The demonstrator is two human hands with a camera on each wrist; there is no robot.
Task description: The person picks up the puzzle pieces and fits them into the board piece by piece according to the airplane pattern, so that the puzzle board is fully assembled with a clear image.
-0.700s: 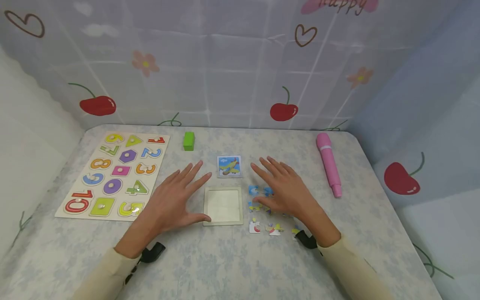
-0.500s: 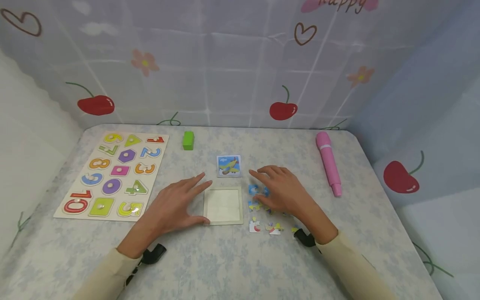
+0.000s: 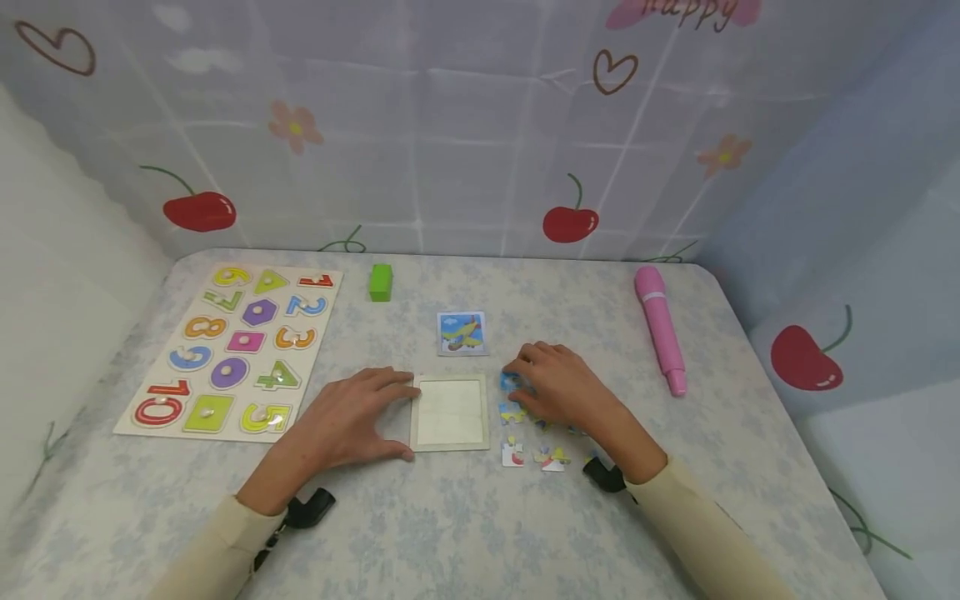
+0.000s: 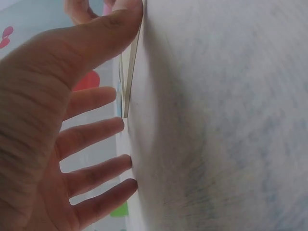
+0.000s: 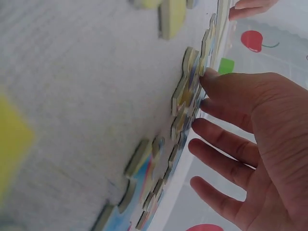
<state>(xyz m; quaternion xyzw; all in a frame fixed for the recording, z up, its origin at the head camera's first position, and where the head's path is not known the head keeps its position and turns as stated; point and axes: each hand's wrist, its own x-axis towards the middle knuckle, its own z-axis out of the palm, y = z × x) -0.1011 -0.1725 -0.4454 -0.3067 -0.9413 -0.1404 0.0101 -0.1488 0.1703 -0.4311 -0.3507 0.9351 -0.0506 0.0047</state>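
A pale, empty square puzzle frame lies flat on the table. My left hand rests beside its left edge, fingers relaxed. In the left wrist view the left hand has its thumb against the frame's edge and its fingers spread. My right hand hovers low over the loose jigsaw pieces to the right of the frame. Its bent fingers cover the blue pieces. In the right wrist view the right hand's thumb tip touches a piece, and nothing is pinched. More pieces lie nearer me.
A small aeroplane picture card lies behind the frame. A number-and-shape peg board fills the left side. A green block stands at the back. A pink pen lies at the right. Cherry-print sheets wall in the table.
Both hands have drawn back towards me and lowered. The left hand has settled against the frame's left edge. The right hand's fingers have curled down over the blue pieces.
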